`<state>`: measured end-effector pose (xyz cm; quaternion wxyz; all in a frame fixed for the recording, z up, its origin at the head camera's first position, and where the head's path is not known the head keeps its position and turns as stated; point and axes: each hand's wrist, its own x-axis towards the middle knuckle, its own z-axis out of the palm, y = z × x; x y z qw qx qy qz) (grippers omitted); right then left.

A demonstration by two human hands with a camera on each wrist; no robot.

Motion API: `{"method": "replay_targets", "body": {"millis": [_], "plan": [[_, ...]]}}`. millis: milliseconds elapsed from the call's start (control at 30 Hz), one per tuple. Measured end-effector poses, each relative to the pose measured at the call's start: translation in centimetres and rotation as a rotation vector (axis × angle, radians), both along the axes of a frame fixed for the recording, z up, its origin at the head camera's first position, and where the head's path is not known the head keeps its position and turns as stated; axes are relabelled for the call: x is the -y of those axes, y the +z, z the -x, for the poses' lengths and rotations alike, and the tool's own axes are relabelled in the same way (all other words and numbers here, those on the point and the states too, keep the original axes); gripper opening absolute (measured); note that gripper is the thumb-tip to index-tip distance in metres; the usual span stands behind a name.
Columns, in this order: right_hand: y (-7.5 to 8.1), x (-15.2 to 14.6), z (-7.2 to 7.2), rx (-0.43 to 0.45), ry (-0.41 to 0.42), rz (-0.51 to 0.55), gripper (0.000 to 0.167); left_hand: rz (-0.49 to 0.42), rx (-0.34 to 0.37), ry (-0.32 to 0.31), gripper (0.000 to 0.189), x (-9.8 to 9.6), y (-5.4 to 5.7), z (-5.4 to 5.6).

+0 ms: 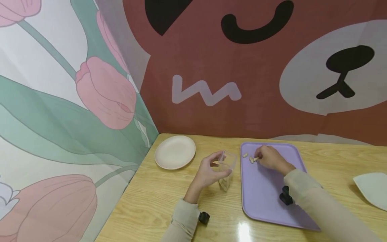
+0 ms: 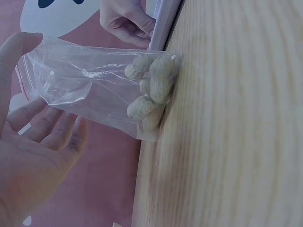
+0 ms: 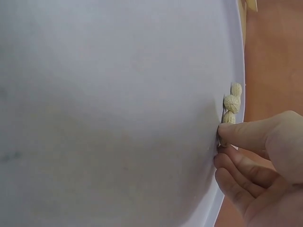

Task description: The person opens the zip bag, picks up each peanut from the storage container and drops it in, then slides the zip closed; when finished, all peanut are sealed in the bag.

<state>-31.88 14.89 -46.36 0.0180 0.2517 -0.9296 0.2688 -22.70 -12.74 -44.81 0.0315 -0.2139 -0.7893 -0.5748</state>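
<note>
My left hand holds a clear zip-top plastic bag by its top, thumb on one side and fingers on the other. Several unshelled peanuts lie in the bottom of the bag, which stands upright on the table left of the purple tray. Over the tray's far part, my right hand pinches a peanut between thumb and fingers. More peanuts lie in a loose line beside it, near the tray's rim in the right wrist view.
A round white plate sits at the table's far left corner. Part of a white dish shows at the right edge. Behind the wooden table hangs a printed bear backdrop, with a tulip-patterned one to the left.
</note>
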Motion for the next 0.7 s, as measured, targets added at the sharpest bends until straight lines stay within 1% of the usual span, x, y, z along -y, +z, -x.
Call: {"method": "replay_targets", "body": {"millis": [233, 467, 600, 700], "plan": [[-0.2, 0.2, 0.0, 0.010, -0.006, 0.000, 0.006, 0.006, -0.016, 0.001, 0.070, 0.2, -0.2, -0.1], [-0.2, -0.2, -0.1, -0.025, -0.011, 0.004, 0.003, -0.004, -0.001, -0.006, 0.070, 0.0, -0.2, 0.0], [0.1, -0.5, -0.1, -0.015, -0.021, -0.002, 0.005, -0.006, -0.005, -0.005, 0.070, -0.1, -0.2, 0.1], [0.8, -0.5, -0.2, -0.001, -0.029, 0.002, 0.007, -0.003, -0.014, -0.006, 0.071, -0.1, -0.2, 0.1]]}}
